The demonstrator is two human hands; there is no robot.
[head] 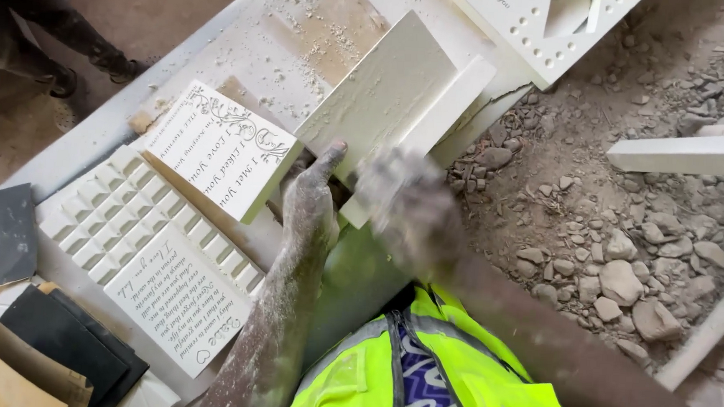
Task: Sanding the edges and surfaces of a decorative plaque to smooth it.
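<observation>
1. The place is an outdoor work spot: bare earth and loose grey stones (626, 270) fill the right half of the frame, and a long white dusty bench (247, 20) runs from the lower left to the upper middle.
2. On the bench, in the upper middle, lies the white plaster slab (381, 91). Its long axis goes from the lower left to the upper right, and its near end points toward the two hands.
3. A thinner white strip (438, 120) lies along the right edge of this slab, parallel to it.
4. The left hand (312, 205), covered with white dust, is in the centre of the frame. It rests flat with the fingers together and the thumb touching the near corner of the slab; it closes around nothing.
5. The right hand (404, 198) is just beside it, at the near end of the strip. It is blurred, so I cannot tell how far its fingers are open or what they hold.
6. At the left lie two white plaques (219, 149) with dark lettering and a white grid mould (102, 213).
7. Dark sanding sheets (4, 232) are in the lower left corner.
</observation>
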